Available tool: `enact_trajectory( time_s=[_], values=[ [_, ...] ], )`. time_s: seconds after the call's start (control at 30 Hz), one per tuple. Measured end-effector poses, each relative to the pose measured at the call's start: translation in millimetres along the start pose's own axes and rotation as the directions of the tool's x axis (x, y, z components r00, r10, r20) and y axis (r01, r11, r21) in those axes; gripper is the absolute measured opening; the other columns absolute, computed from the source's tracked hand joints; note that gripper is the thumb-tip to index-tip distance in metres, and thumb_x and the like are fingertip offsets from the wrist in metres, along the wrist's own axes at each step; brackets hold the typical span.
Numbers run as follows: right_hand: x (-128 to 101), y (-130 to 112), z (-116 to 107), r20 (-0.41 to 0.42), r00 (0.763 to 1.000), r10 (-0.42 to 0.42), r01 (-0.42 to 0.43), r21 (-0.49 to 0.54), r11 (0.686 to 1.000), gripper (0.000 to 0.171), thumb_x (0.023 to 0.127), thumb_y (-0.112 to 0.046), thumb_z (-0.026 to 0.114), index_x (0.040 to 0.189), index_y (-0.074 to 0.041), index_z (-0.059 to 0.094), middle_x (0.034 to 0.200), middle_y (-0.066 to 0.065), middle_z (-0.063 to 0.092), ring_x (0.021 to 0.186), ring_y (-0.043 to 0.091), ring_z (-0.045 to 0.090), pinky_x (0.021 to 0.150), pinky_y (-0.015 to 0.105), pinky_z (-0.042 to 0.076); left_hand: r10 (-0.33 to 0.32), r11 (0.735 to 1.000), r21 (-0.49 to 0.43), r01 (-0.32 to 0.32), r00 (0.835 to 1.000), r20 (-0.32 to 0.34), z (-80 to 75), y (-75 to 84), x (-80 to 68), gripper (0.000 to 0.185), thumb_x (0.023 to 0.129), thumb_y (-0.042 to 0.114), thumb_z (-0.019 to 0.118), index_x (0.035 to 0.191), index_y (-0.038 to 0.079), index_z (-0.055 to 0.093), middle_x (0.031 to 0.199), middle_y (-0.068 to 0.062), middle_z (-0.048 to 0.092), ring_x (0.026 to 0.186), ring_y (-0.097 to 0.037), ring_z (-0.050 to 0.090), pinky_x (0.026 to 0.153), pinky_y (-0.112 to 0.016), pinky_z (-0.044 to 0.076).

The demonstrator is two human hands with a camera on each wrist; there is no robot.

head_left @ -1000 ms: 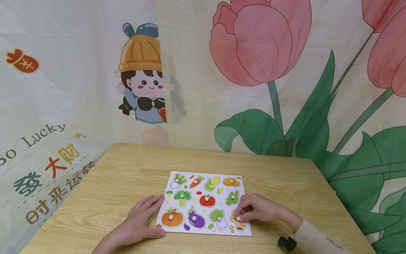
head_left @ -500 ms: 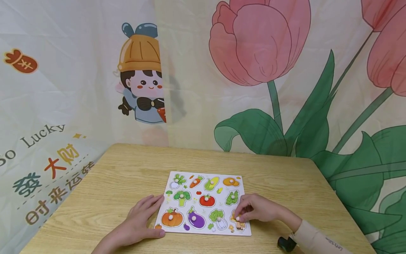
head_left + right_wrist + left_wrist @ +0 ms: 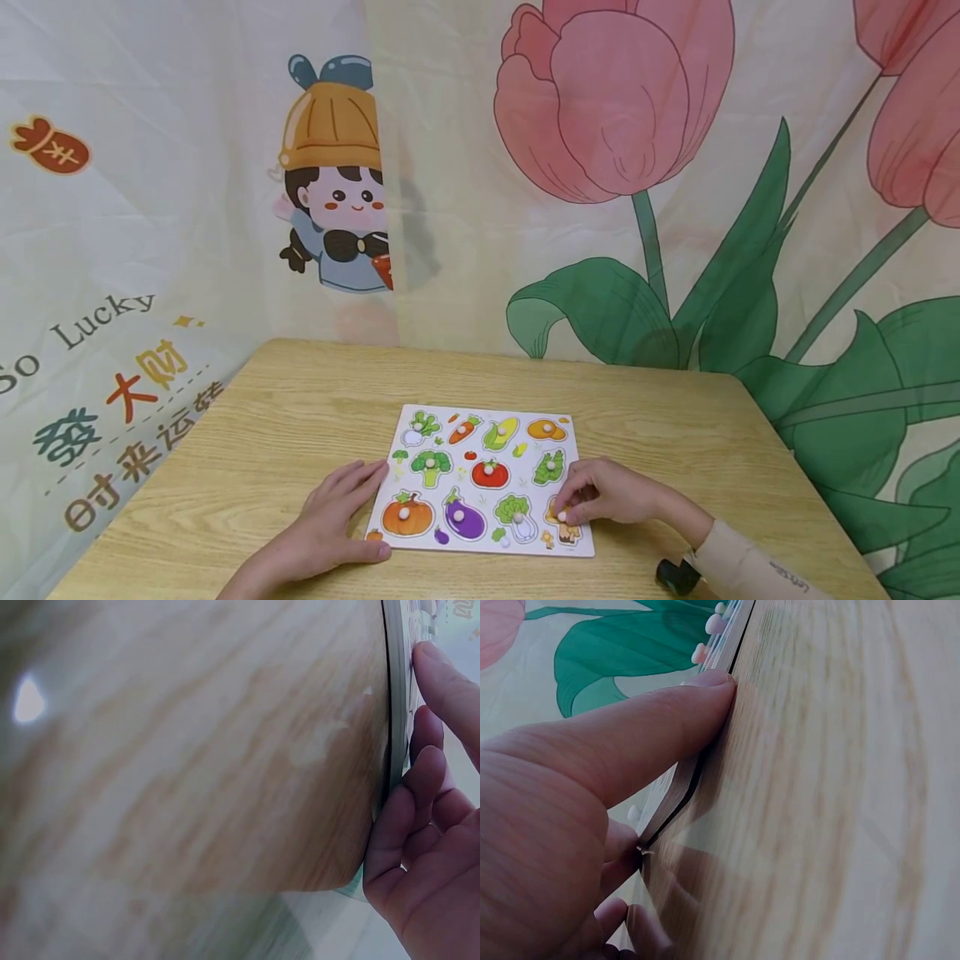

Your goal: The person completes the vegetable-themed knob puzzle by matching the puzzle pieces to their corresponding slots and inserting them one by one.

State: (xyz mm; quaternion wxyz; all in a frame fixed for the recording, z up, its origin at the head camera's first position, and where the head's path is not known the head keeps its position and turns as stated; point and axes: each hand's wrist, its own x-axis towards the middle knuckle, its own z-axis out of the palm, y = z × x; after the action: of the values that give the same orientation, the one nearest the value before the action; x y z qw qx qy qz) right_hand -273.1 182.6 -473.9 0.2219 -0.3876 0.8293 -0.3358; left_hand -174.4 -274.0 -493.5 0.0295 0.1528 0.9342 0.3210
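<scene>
A white vegetable knob puzzle board [image 3: 480, 500] lies flat on the table, its pieces seated in their cut-outs. My left hand [image 3: 330, 521] rests at its near left corner, fingers along the left edge and thumb at the front edge. In the left wrist view the thumb [image 3: 660, 739] touches the board's side. Over the near right corner, my right hand [image 3: 611, 492] pinches at the knob of the mushroom puzzle piece [image 3: 570, 533], partly covering it. In the right wrist view, the right hand's lower fingers [image 3: 390, 829] are curled beside the board edge; the knob is hidden there.
The wooden table [image 3: 315, 392] extends around the board. A black object [image 3: 677, 575] sits by the right sleeve [image 3: 750, 562]. Behind the table hangs a printed cloth [image 3: 450, 208] with tulips and a cartoon figure.
</scene>
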Motion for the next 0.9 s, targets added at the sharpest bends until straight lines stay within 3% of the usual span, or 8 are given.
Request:
enact_trajectory(
  time_s=[0.6, 0.9],
  values=[
    [-6.3, 2.0, -1.6, -0.01, 1.0, 0.02, -0.02, 0.084, 0.996, 0.014, 0.098, -0.026, 0.079, 0.112, -0.025, 0.081, 0.093, -0.008, 0.063, 0.084, 0.004, 0.055, 0.072, 0.018, 0.043, 0.015, 1.0, 0.004, -0.015, 1.0, -0.003, 2.9, 2.0, 3.6, 0.114, 0.077, 0.066, 0.086, 0.165, 0.011, 0.039, 0.169, -0.016, 0.036, 0.157, -0.047, 0.018, 0.116, -0.079, 0.015],
    [-23.8, 6.5, -2.5, -0.09, 0.993, 0.08, -0.068, 0.13, 0.989, 0.014, 0.103, -0.024, 0.072, 0.115, -0.02, 0.079, 0.111, -0.003, 0.072, 0.094, 0.01, 0.06, 0.081, 0.023, 0.051, 0.011, 1.0, 0.02, -0.01, 1.0, -0.012, 10.9, -5.2, -0.9, 0.114, 0.076, 0.065, 0.087, 0.164, 0.01, 0.041, 0.168, -0.016, 0.039, 0.155, -0.047, 0.021, 0.116, -0.078, 0.017]
  ],
)
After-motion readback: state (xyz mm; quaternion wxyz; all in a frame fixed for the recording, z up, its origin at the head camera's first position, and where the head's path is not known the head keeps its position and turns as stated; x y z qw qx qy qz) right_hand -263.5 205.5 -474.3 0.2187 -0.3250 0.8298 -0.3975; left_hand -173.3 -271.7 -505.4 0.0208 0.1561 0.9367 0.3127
